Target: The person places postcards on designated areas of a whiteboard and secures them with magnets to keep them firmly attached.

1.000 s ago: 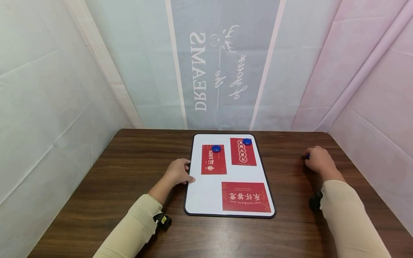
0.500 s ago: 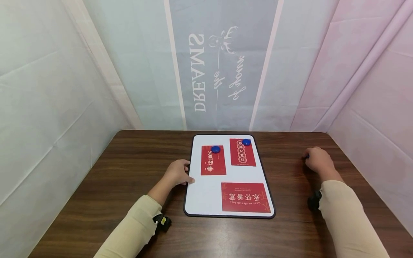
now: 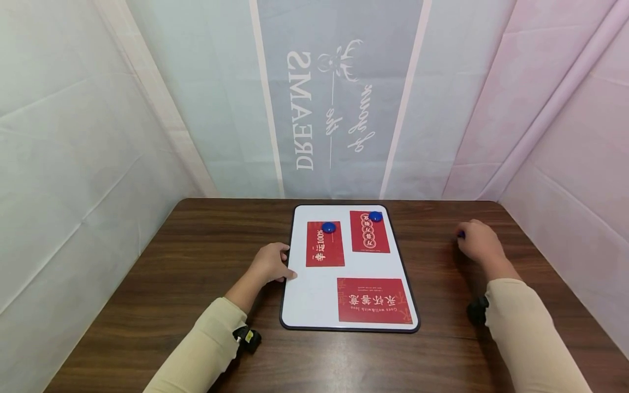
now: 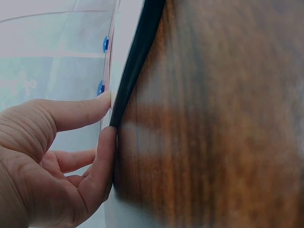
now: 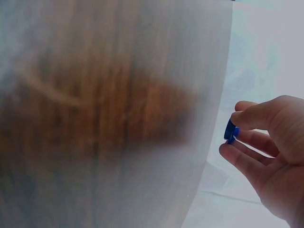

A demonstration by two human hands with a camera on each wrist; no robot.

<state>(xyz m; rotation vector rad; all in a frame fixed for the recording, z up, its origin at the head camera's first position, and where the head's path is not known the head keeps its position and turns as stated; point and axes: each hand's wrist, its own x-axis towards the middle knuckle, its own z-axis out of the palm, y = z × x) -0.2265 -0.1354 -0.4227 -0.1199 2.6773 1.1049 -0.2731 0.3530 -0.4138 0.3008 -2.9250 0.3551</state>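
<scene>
My left hand (image 3: 269,263) pinches the left edge of a black-framed whiteboard (image 3: 311,297), thumb on the white face and fingers against the frame, as the left wrist view shows up close. My right hand (image 3: 479,241), off to the right of the board, holds a round blue magnet (image 5: 230,130) between thumb and fingers, over the wooden table. On the board lie three red cards. A blue magnet (image 3: 328,227) sits on the left card (image 3: 325,251), another blue magnet (image 3: 375,216) on the upper right card (image 3: 371,240). The near card (image 3: 374,315) bears no magnet.
The dark wooden table (image 3: 196,245) surrounds the board on all sides. Behind it hangs a printed grey curtain (image 3: 339,180), and pale fabric walls (image 3: 73,164) flank the left and right. A dark device is strapped on each wrist.
My right hand has lifted slightly and shifted a little left, with the blue magnet in its fingers. The left hand, board and cards have stayed put.
</scene>
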